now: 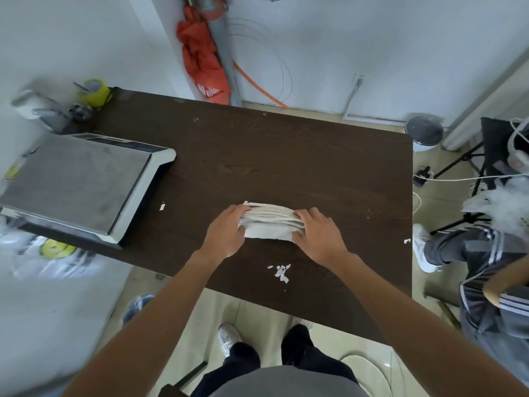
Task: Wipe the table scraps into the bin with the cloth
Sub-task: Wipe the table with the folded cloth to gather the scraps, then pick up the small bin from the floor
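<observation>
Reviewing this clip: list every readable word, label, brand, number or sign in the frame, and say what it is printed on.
No text can be read in full.
Orange cloth hanging at the wall: white lettering near its lower end, too blurred to read.
Scale on the table: dark panel along its far edge, no legible digits.
Yellow tape roll: no visible print.
Folded cloth: plain.

We see a white cloth point(269, 223) bunched in folds mid-table; small white paper scraps point(282, 273) lie just near it; bin unclear.
</observation>
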Available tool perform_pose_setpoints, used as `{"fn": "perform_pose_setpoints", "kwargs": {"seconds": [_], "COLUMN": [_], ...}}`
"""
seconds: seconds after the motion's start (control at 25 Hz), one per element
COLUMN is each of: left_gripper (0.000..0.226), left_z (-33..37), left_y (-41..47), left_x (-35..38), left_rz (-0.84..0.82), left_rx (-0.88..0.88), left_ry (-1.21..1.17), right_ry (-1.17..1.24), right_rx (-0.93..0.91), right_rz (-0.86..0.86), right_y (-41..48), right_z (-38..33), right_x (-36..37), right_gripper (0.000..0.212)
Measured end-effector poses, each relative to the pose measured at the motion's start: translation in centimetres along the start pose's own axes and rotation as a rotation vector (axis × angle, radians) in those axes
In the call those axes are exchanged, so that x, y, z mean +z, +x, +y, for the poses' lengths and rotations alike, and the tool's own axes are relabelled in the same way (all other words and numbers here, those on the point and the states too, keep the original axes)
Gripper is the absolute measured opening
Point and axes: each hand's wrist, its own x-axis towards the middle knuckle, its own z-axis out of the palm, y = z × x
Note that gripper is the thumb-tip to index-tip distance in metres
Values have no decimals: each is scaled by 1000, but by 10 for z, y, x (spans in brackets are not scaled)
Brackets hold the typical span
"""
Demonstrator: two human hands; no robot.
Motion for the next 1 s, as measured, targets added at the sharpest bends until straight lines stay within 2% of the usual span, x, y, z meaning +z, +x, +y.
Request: {"fn": "perform_pose_setpoints", "kwargs": {"seconds": [0.16, 0.32, 0.44, 0.6, 0.68, 0.76, 0.88, 1.0], "left_gripper": [52, 58, 65, 70, 56, 33, 38, 41], "left_z": [-17, -21, -27, -35, -43, -60, -99, -152], "left_y": [-10, -13, -16, -25, -32, -47, -83, -133], "left_x": [-7, -9, -17, -34, -42, -53, -66, -72], "left_rz": [-70, -70, -56, -43, 16, 116, 147, 141], "left_rx": [-43, -14, -5, -17, -40, -114, -302, -489], "left_ry": [33, 26, 9, -59, -74, -112, -141, -115], "right_ry": [-97, -136, -281, -314, -268, -201, -157, -173], "right_rx": [-24, 3, -56, -210, -292, -362, -493, -634], "right_rz": [-130, -156, -92, 7, 17, -9, -88, -231], "right_y": [16, 12, 12, 21, 30, 40, 43, 34], "right_z": [-17, -17, -23, -66, -99, -140, -195, -248], "right_x": [8, 9, 0, -9, -6, 0, 23, 63], "right_gripper": [49, 57, 75, 87, 83, 75, 60, 54]}}
